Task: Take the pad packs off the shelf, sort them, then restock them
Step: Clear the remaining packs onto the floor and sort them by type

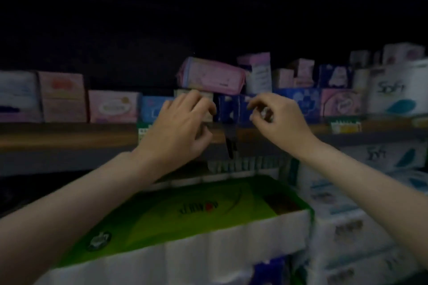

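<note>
Pad packs line a wooden shelf (69, 134) in dim light. A pink pack (210, 75) lies on top of a pale pack (206, 96) and dark blue packs (231, 109). My left hand (178, 127) reaches to the pale pack, its fingers curled over the pack's front; how firmly it holds is unclear. My right hand (275, 118) hovers in front of the dark blue packs with fingers loosely curled, holding nothing visible. More pink packs (112, 106) and a blue pack (152, 109) stand to the left.
White Sofy packs (393, 92) stand at the right end of the shelf and below it. A green-topped bundle of white rolls (185, 215) sits under my arms. Price tags (345, 125) hang on the shelf edge. Small boxes (303, 71) stand behind.
</note>
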`<control>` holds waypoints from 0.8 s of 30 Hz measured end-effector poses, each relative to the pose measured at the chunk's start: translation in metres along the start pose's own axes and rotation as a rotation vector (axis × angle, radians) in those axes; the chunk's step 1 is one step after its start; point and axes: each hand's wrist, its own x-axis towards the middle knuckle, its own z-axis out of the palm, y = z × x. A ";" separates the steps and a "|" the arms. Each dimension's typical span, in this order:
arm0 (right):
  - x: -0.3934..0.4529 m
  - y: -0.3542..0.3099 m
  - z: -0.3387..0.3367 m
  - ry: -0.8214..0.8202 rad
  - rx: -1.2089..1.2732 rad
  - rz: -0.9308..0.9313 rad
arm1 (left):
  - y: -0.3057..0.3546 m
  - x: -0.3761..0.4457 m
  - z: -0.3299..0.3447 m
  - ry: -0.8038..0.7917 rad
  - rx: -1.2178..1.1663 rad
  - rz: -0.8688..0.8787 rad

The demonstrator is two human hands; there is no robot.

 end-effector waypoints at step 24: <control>0.153 -0.032 0.070 -0.456 -0.078 -0.093 | -0.121 0.069 -0.006 -0.440 -0.443 -0.472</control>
